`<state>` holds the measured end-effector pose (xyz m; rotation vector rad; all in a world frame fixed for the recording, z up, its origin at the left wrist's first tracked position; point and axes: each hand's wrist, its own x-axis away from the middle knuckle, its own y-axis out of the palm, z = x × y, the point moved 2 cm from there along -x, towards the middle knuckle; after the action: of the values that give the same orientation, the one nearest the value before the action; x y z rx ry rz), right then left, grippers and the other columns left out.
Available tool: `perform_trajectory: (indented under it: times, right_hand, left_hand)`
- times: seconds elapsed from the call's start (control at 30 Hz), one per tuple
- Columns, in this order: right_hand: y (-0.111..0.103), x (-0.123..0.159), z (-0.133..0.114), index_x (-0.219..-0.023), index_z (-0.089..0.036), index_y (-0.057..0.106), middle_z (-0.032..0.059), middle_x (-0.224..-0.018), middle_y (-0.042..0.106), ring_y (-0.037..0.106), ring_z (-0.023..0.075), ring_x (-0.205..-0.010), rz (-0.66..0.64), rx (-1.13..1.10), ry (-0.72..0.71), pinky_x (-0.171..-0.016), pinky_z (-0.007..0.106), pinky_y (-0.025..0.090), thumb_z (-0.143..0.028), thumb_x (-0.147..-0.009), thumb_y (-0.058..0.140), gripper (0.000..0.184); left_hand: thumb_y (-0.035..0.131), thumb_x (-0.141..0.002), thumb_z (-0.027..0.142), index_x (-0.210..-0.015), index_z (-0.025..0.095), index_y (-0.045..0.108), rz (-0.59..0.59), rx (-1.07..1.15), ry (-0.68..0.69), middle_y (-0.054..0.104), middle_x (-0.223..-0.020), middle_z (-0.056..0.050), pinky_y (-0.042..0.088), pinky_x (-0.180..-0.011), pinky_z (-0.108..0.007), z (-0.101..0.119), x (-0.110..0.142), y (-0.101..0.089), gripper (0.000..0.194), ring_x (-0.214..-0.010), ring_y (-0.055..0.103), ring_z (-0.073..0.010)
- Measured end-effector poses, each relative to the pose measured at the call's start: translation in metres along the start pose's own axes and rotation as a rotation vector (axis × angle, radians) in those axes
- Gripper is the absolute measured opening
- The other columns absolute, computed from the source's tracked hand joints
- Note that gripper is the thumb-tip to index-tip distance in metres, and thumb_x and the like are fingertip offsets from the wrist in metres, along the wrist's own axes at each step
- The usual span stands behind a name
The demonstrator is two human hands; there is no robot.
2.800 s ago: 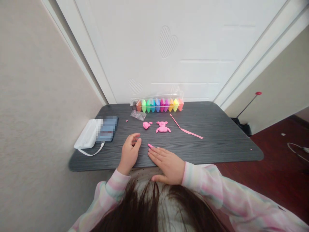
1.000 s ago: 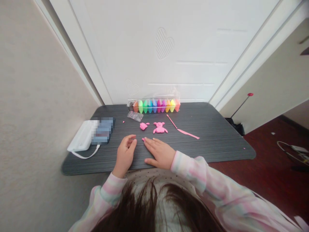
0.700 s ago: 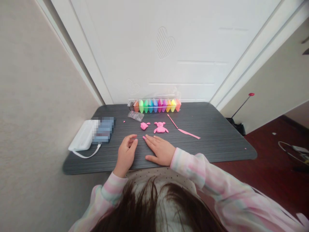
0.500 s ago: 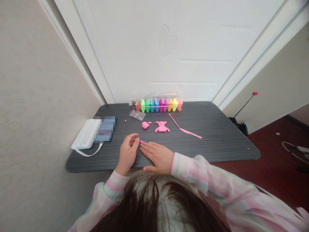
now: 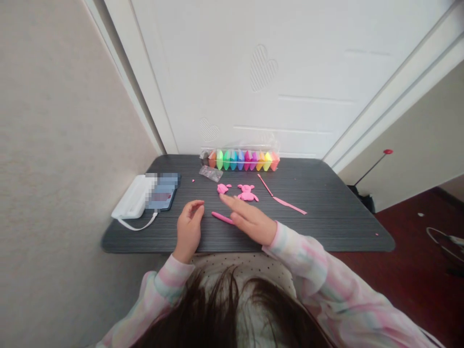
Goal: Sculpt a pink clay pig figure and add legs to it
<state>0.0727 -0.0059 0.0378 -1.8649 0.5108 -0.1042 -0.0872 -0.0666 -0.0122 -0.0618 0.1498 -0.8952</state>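
My right hand (image 5: 252, 220) is flattened, fingers straight and held together, clasping nothing that I can see, with its edge tilted over a smooth bright-pink rod of what looks like soft clay (image 5: 222, 217); whether my palm touches it, I cannot tell. The rod lies on the table between my two hands, its right end hidden beneath my right hand, its left end bare and pointing towards my left hand (image 5: 188, 229), so the right is the nearer. Its long axis runs mostly sideways, slanting a little towards me at the right, and crosses the line of my right fingers, which point away and to the left. My left hand stands apart from the bare end, fingers loosely curled towards the thumb; nothing shows in it, but I cannot tell whether the tips meet. Just past my right fingertips sits a lumpy pink clay piece (image 5: 222, 189), and beyond the knuckles a pink clay figure with rounded limbs (image 5: 247, 196). To the right lie a thin pink stick (image 5: 265, 185) and a flat pink knife-shaped tool (image 5: 290, 205). Farther off stands a clear plastic tray of multicoloured wedges (image 5: 240, 160). Beyond my left hand are a white box with a cable (image 5: 133, 197) and a dark blue slab (image 5: 166, 194), partly pixelated. I can read no brand, label or writing anywhere.
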Motion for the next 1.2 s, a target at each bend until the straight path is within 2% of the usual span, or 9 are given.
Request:
perform_trajectory:
  times: [0.1,0.2,0.37,0.53,0.67,0.8,0.93,1.07,1.2]
  right_hand:
    - [0.002,-0.009,0.010,-0.134,-0.003,0.026,0.0149,-0.142,0.028,0.021,0.0189,-0.133,0.013,0.050,0.026,-0.109,0.041,0.018,-0.040,-0.091,0.013,0.058]
    - [0.025,-0.013,0.002,-0.130,-0.003,0.035,0.0177,-0.138,0.034,0.030,0.0260,-0.129,-0.054,0.081,-0.025,-0.108,0.045,0.019,-0.048,-0.087,0.028,0.062]
    - [0.053,-0.011,-0.016,-0.130,-0.004,0.036,0.0159,-0.138,0.034,0.031,0.0230,-0.129,-0.128,0.106,-0.133,-0.108,0.037,0.021,-0.052,-0.084,0.034,0.066]
    - [0.046,-0.014,-0.006,-0.130,0.002,0.031,0.0225,-0.136,0.035,0.032,0.0274,-0.128,-0.101,0.161,-0.058,-0.106,0.046,0.021,-0.048,-0.087,0.029,0.066]
    - [0.049,-0.014,-0.011,-0.129,-0.007,0.037,0.0123,-0.139,0.035,0.030,0.0206,-0.129,-0.137,0.160,-0.171,-0.108,0.035,0.018,-0.056,-0.083,0.034,0.067]
    - [0.052,-0.017,-0.010,-0.131,0.000,0.031,0.0209,-0.137,0.034,0.033,0.0259,-0.127,-0.107,0.178,-0.088,-0.105,0.043,0.022,-0.051,-0.086,0.028,0.068]
    - [0.053,-0.019,-0.012,-0.129,-0.007,0.037,0.0129,-0.139,0.035,0.032,0.0208,-0.128,-0.124,0.160,-0.161,-0.108,0.036,0.020,-0.055,-0.083,0.033,0.067]
    - [0.052,-0.020,-0.010,-0.131,0.000,0.032,0.0208,-0.137,0.035,0.033,0.0261,-0.127,-0.088,0.166,-0.076,-0.105,0.045,0.022,-0.051,-0.086,0.029,0.068]
    - [0.054,-0.018,-0.014,-0.129,-0.007,0.037,0.0130,-0.138,0.036,0.032,0.0216,-0.128,-0.109,0.140,-0.167,-0.108,0.037,0.019,-0.056,-0.082,0.036,0.068]
  left_hand:
    - [0.052,-0.073,0.033,-0.085,0.017,0.058,0.035,0.031,-0.004,0.060,-0.087,-0.003,0.044,-0.078,-0.028,-0.001,0.000,-0.001,0.022,-0.084,0.055,-0.0153]
    - [0.052,-0.073,0.033,-0.085,0.016,0.058,0.051,0.054,-0.008,0.059,-0.084,-0.003,0.044,-0.074,-0.027,0.000,0.000,-0.001,0.021,-0.078,0.054,-0.0141]
    - [0.052,-0.073,0.031,-0.086,0.016,0.058,0.074,0.068,-0.004,0.059,-0.087,-0.003,0.044,-0.077,-0.027,-0.001,0.001,-0.003,0.020,-0.080,0.055,-0.0136]
    - [0.052,-0.073,0.031,-0.087,0.017,0.058,0.101,0.072,0.018,0.058,-0.091,-0.003,0.041,-0.084,-0.030,-0.005,-0.001,-0.004,0.021,-0.089,0.053,-0.0156]
    - [0.053,-0.073,0.030,-0.087,0.017,0.059,0.124,0.069,0.045,0.058,-0.093,-0.004,0.039,-0.089,-0.032,-0.006,-0.001,-0.005,0.020,-0.092,0.053,-0.0170]
    - [0.052,-0.073,0.028,-0.089,0.018,0.058,0.191,0.059,0.079,0.057,-0.099,-0.004,0.037,-0.092,-0.032,-0.005,-0.001,-0.007,0.020,-0.099,0.050,-0.0171]
    - [0.052,-0.073,0.028,-0.089,0.018,0.057,0.211,0.051,0.092,0.057,-0.100,-0.004,0.036,-0.093,-0.033,-0.005,-0.001,-0.008,0.019,-0.100,0.050,-0.0169]
    - [0.051,-0.074,0.028,-0.091,0.018,0.056,0.214,0.049,0.092,0.056,-0.101,-0.005,0.036,-0.093,-0.033,-0.005,-0.001,-0.008,0.020,-0.101,0.050,-0.0170]
    - [0.050,-0.076,0.029,-0.093,0.018,0.056,0.187,0.037,0.077,0.057,-0.101,-0.004,0.037,-0.093,-0.033,-0.007,-0.001,-0.008,0.022,-0.100,0.051,-0.0167]
